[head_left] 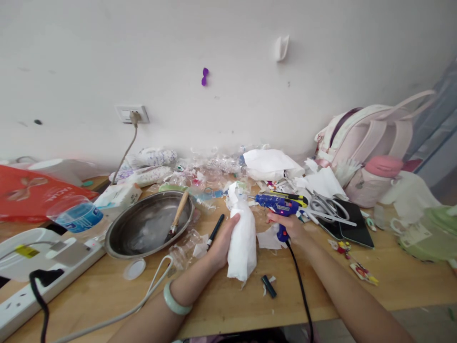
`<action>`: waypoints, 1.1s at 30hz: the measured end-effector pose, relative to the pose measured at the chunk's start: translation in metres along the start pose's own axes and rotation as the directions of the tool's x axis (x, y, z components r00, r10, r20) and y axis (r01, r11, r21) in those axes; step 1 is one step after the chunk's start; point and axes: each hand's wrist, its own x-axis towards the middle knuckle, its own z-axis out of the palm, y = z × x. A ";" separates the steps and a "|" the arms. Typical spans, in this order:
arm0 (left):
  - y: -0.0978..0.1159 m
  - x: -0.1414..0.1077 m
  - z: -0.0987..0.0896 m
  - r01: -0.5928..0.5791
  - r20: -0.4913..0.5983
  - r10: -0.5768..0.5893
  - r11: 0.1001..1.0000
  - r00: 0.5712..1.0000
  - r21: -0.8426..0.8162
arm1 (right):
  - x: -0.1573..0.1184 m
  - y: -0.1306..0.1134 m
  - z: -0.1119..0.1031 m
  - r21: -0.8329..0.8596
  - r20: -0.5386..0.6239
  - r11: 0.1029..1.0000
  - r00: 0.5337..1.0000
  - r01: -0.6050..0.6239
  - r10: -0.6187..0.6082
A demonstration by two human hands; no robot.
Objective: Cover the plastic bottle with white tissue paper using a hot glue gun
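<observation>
My left hand (pixel 225 243) is wrapped round a bottle-shaped thing covered in white paper (pixel 242 243), held tilted over the table. A bit of clear plastic shows near its top. In my right hand (pixel 287 225) is a blue hot glue gun (pixel 276 204), its nozzle pointing left at the upper part of the white wrapping. A small red light glows on its body, and a black cord runs down from the handle. Whether the nozzle touches the paper I cannot tell. Beside my left hand lies a black pen (pixel 215 231); a dark pen cap (pixel 269 287) lies below the wrapped thing.
A metal basin (pixel 117 238) with a wooden-handled brush (pixel 178 214) stands at left, near a white power strip (pixel 21 305). Plastic scraps and paper (pixel 273 163) pile along the wall. At right are a black tablet (pixel 355 226), a pink bottle (pixel 373 181) and a backpack (pixel 360 136).
</observation>
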 end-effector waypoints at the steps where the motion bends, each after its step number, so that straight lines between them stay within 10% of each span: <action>1: 0.000 0.000 0.000 0.005 0.009 -0.006 1.000 1.000 0.001 | -0.001 -0.001 0.000 -0.016 0.028 1.000 0.999 0.024 -0.023; 33: 0.004 -0.004 -0.004 -0.022 0.136 0.041 0.989 0.990 -0.143 | 0.002 -0.001 -0.003 -0.242 -0.050 0.970 0.999 -0.018 0.006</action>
